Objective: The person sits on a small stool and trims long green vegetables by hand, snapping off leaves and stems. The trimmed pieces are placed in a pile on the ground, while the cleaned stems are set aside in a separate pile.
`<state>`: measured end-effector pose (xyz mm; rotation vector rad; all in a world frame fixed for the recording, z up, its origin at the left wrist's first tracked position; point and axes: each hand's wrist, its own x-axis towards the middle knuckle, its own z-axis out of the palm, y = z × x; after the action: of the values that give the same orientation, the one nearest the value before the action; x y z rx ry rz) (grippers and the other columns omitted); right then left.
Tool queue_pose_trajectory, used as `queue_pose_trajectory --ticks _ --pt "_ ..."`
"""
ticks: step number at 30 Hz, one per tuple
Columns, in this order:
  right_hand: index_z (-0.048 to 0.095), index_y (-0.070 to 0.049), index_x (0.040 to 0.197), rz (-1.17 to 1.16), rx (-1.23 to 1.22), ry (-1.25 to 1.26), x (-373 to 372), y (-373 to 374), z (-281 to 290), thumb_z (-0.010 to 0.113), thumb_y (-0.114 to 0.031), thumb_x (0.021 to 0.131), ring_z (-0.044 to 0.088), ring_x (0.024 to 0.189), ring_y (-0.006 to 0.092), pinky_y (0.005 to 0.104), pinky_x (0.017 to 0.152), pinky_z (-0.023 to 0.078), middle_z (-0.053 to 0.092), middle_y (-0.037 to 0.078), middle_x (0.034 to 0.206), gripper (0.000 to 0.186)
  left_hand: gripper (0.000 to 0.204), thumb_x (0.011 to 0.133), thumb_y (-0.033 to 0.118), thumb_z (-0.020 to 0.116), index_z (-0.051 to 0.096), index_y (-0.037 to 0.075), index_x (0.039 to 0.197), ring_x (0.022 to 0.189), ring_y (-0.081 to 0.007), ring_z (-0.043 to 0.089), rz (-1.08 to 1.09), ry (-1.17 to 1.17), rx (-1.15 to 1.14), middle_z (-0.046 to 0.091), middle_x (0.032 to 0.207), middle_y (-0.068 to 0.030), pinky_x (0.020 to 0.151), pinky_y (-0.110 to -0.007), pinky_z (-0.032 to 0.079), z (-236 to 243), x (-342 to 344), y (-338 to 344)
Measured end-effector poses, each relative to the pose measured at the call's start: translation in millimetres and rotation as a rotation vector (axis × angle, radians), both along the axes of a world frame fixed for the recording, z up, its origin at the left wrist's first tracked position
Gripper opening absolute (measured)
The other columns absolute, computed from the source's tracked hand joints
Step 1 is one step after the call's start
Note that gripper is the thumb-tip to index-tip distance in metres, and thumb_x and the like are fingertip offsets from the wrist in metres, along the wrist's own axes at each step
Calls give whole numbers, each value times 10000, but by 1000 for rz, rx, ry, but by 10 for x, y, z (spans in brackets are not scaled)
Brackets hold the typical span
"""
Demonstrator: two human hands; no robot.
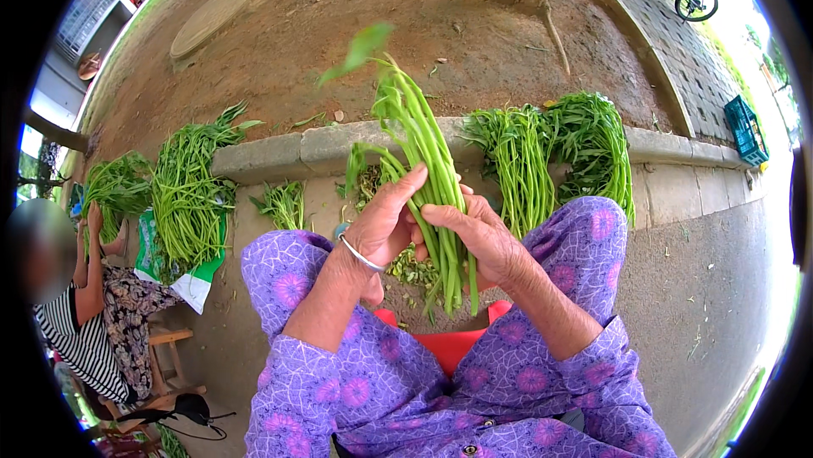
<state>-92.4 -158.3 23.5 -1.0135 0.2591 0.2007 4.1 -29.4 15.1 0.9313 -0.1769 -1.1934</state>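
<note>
A bunch of water spinach (pixel 434 149) stands tilted between my hands, its leafy tops pointing away from me and its cut stems toward my lap. My left hand (pixel 383 219), with a silver bangle at the wrist, closes round the stems from the left. From the right, my right hand (pixel 478 236) grips the same bunch, thumb lying across the stems. A few leaves at the top are blurred by motion. Below my hands, loose leaf scraps (pixel 412 270) lie on the ground between my knees, partly hidden by the stems.
Greens in heaps lean on the stone curb (pixel 330 149): a pile (pixel 190 195) at left and two bundles (pixel 517 161) at right. Some greens (pixel 284 202) lie nearer. A seated person (pixel 93 322) handles greens at far left. A blue crate (pixel 745 129) stands far right.
</note>
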Motion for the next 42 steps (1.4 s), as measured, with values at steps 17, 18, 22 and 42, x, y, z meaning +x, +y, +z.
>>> queue_pose_trajectory --ticks 17,18,22,42 --pt "482 -39 1074 137 114 81 55 -31 -121 580 -215 889 639 611 188 309 568 550 629 107 755 273 405 918 329 541 553 4 1159 934 -177 606 -82 -82 95 609 1090 -117 766 -333 523 33 -7 -2" --pt "488 -35 1065 142 159 102 64 -28 -132 575 -213 892 640 608 190 309 566 551 629 109 751 263 410 917 335 541 554 4 1158 935 -179 608 -86 -84 131 611 1086 -119 768 -334 525 13 24 22" --pt "547 0 994 201 187 190 76 -17 -87 545 -219 910 641 594 193 300 553 552 635 119 729 234 445 911 351 550 523 10 1196 970 -213 610 23 31 18 605 1102 -154 805 -343 540 -24 -62 -14" --pt "486 -126 1305 247 -288 239 48 -93 -101 554 -606 773 565 961 245 650 860 342 529 95 1240 720 201 861 196 641 539 45 946 834 -299 648 616 55 186 658 955 -198 747 -454 548 -241 322 248"
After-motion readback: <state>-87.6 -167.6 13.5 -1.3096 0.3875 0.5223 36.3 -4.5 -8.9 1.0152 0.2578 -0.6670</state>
